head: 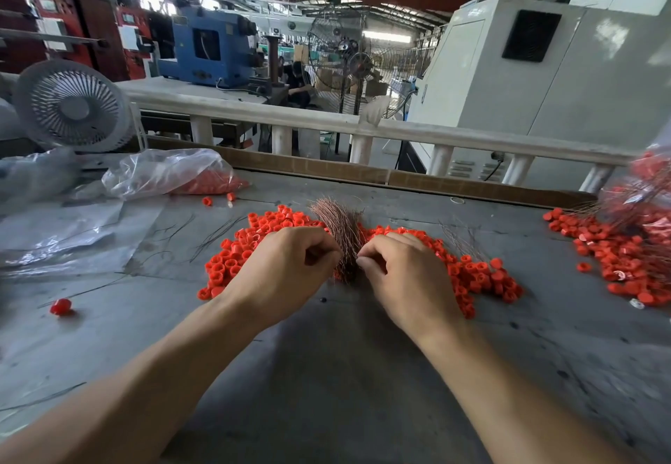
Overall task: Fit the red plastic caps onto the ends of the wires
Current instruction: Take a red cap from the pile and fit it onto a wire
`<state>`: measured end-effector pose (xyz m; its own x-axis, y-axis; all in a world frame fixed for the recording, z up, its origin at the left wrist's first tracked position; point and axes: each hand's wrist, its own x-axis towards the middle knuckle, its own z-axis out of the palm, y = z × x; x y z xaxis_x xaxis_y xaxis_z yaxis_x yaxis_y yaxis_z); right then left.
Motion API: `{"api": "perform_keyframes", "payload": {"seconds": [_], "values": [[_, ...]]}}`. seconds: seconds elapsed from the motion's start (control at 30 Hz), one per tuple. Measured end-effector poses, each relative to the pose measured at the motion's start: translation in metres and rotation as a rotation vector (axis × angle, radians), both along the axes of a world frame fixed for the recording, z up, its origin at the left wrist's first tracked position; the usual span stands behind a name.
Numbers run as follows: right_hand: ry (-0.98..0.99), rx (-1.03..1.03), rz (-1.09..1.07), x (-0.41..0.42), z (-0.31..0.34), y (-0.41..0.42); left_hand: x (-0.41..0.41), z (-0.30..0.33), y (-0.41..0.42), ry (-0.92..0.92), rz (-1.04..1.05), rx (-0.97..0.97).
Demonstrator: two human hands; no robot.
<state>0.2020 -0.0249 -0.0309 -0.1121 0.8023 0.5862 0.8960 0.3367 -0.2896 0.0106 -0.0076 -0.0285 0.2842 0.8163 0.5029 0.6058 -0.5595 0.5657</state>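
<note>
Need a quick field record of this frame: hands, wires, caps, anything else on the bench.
left hand: fingers pinched at the wire bundle
right hand: fingers pinched at the bundle, opposite side
wire bundle: copper-coloured, between both hands
loose caps: red pile spread under and around the hands
second cap pile: far right
plastic bag: holds more caps, back left
stray cap: alone, near left

Left hand (pixel 287 264): bare forearm extended, fingers curled, thumb and forefinger pinched. Right hand (pixel 403 274): bare forearm extended, fingers curled, pinched likewise; fingertips of both nearly meeting.
</note>
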Motion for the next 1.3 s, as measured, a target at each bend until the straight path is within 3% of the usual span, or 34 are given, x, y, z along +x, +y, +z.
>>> {"api": "perform_keyframes", "payload": {"seconds": [0.3, 0.57, 0.73, 0.87, 1.1, 1.3], "values": [[0.011, -0.073, -0.072, 0.003, -0.001, 0.0, 0.001, 0.004, -0.003, -0.011, 0.005, -0.014], [0.047, 0.104, -0.045, 0.0, 0.006, -0.007, 0.0, 0.005, -0.004, 0.005, -0.008, -0.032], [0.084, 0.234, 0.069, -0.003, 0.012, -0.012, 0.0, 0.007, -0.006, -0.102, -0.038, -0.036], [0.109, 0.303, 0.153, -0.007, 0.015, -0.016, 0.001, 0.01, -0.009, -0.08, -0.099, 0.002], [0.17, 0.252, 0.224, -0.011, 0.015, -0.02, 0.001, 0.014, -0.013, -0.144, -0.147, 0.015], [0.407, 0.111, 0.334, -0.014, 0.018, -0.024, 0.003, 0.015, -0.014, -0.272, -0.228, -0.061]]}}
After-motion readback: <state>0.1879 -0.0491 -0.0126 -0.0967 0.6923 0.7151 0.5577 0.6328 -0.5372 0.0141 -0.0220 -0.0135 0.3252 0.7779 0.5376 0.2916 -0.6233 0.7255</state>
